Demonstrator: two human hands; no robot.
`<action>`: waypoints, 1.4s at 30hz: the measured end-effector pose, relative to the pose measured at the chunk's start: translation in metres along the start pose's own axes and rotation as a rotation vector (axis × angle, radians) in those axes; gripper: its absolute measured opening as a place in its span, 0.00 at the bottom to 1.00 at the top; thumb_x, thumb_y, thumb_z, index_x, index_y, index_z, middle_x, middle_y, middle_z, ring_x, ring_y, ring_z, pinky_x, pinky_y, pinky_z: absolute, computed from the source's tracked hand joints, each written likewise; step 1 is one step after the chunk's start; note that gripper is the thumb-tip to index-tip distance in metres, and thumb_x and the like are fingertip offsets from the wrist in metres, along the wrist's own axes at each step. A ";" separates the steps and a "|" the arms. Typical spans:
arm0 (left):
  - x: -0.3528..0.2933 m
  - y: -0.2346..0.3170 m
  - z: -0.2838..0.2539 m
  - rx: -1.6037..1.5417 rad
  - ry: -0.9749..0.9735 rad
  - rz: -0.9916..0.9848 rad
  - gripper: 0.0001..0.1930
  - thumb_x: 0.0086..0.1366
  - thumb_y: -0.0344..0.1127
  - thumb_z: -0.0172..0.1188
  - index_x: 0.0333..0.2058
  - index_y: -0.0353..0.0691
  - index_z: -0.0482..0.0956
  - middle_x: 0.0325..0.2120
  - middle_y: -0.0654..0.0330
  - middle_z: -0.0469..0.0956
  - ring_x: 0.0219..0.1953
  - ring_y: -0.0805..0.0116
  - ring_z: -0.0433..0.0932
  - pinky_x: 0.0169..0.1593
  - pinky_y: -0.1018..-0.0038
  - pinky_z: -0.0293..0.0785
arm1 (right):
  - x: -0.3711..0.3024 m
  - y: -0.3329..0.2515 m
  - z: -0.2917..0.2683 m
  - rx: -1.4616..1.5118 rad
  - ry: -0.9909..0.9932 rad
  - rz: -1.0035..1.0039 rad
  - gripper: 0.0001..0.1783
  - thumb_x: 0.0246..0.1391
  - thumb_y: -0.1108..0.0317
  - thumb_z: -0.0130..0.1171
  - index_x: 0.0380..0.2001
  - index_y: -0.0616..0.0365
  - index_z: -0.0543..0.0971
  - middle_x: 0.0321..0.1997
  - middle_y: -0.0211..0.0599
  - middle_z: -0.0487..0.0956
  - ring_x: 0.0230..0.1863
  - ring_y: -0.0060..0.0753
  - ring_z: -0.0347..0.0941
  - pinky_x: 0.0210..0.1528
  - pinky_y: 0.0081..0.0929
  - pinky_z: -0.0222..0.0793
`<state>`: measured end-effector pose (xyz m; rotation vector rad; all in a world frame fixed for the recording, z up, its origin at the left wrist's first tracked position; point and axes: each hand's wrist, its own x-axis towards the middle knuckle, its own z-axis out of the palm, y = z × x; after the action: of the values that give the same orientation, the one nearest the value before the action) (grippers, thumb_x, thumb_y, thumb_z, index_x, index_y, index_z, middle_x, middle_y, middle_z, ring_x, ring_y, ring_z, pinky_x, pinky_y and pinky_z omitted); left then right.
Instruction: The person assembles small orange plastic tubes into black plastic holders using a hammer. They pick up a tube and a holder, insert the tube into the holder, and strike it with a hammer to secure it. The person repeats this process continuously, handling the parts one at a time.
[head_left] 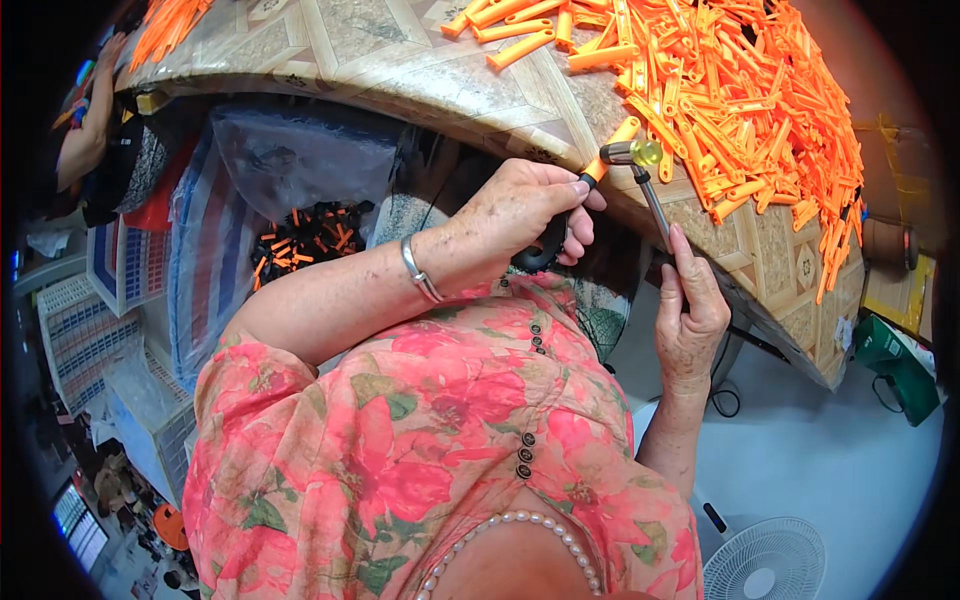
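Note:
My left hand (525,210) grips a black part with an orange plastic piece (612,150) sticking out toward the table edge. My right hand (690,315) holds the thin metal handle of a small hammer (640,160) whose yellowish head rests against the orange piece's tip. Both hands meet just below the edge of a patterned table (400,60). A large heap of loose orange plastic pieces (740,90) covers the table's right part.
A clear bag (305,235) of black and orange assembled parts sits below the table at left. More orange pieces (170,25) lie far left, near another person's arm (85,140). A white fan (770,560) stands on the floor, green box (895,360) at right.

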<state>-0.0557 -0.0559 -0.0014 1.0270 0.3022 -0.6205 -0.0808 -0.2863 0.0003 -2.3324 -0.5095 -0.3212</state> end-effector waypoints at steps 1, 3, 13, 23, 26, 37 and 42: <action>0.000 0.002 0.001 -0.006 0.015 -0.008 0.13 0.70 0.36 0.50 0.39 0.30 0.77 0.21 0.61 0.78 0.21 0.74 0.76 0.27 0.79 0.75 | 0.002 0.000 0.001 0.010 0.007 -0.011 0.26 0.53 0.82 0.57 0.55 0.49 0.77 0.30 0.36 0.76 0.27 0.30 0.72 0.33 0.24 0.70; -0.001 0.005 0.004 -0.020 0.044 -0.027 0.13 0.70 0.35 0.50 0.38 0.30 0.77 0.21 0.61 0.78 0.20 0.74 0.75 0.26 0.78 0.75 | 0.003 -0.004 -0.002 -0.010 0.030 -0.014 0.26 0.52 0.82 0.57 0.55 0.50 0.77 0.30 0.37 0.76 0.27 0.30 0.72 0.33 0.24 0.70; -0.001 0.002 0.011 0.037 0.109 0.005 0.12 0.70 0.34 0.49 0.36 0.31 0.77 0.21 0.60 0.78 0.21 0.73 0.76 0.27 0.77 0.76 | -0.001 -0.008 -0.006 -0.157 -0.041 -0.053 0.29 0.48 0.82 0.60 0.54 0.46 0.78 0.26 0.34 0.73 0.24 0.33 0.72 0.30 0.30 0.70; 0.000 0.000 0.009 0.059 0.101 0.029 0.12 0.70 0.34 0.48 0.35 0.33 0.78 0.20 0.60 0.79 0.21 0.73 0.77 0.27 0.77 0.76 | -0.004 -0.007 -0.002 -0.167 -0.035 -0.106 0.26 0.49 0.82 0.59 0.53 0.49 0.78 0.28 0.34 0.75 0.25 0.32 0.73 0.29 0.29 0.71; 0.000 0.003 0.011 0.082 0.111 0.027 0.12 0.70 0.34 0.48 0.35 0.32 0.77 0.21 0.59 0.79 0.21 0.73 0.77 0.27 0.77 0.76 | 0.000 -0.010 -0.005 -0.060 0.103 -0.130 0.25 0.50 0.81 0.60 0.53 0.52 0.79 0.30 0.36 0.77 0.26 0.31 0.74 0.31 0.27 0.72; -0.003 0.005 0.009 0.141 0.107 0.017 0.12 0.70 0.34 0.49 0.37 0.32 0.78 0.21 0.61 0.79 0.21 0.74 0.77 0.27 0.78 0.76 | 0.006 -0.005 -0.003 -0.095 0.091 -0.104 0.25 0.54 0.79 0.58 0.55 0.47 0.77 0.30 0.37 0.76 0.25 0.32 0.72 0.31 0.28 0.70; -0.004 0.008 0.001 0.253 0.066 0.054 0.13 0.70 0.37 0.51 0.36 0.32 0.79 0.21 0.62 0.79 0.21 0.76 0.76 0.27 0.79 0.75 | 0.006 0.005 -0.004 -0.081 -0.001 -0.076 0.24 0.56 0.79 0.57 0.56 0.52 0.76 0.31 0.33 0.77 0.26 0.27 0.71 0.31 0.25 0.70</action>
<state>-0.0542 -0.0522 0.0062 1.2961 0.2577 -0.5866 -0.0737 -0.2903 0.0023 -2.3955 -0.5968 -0.3830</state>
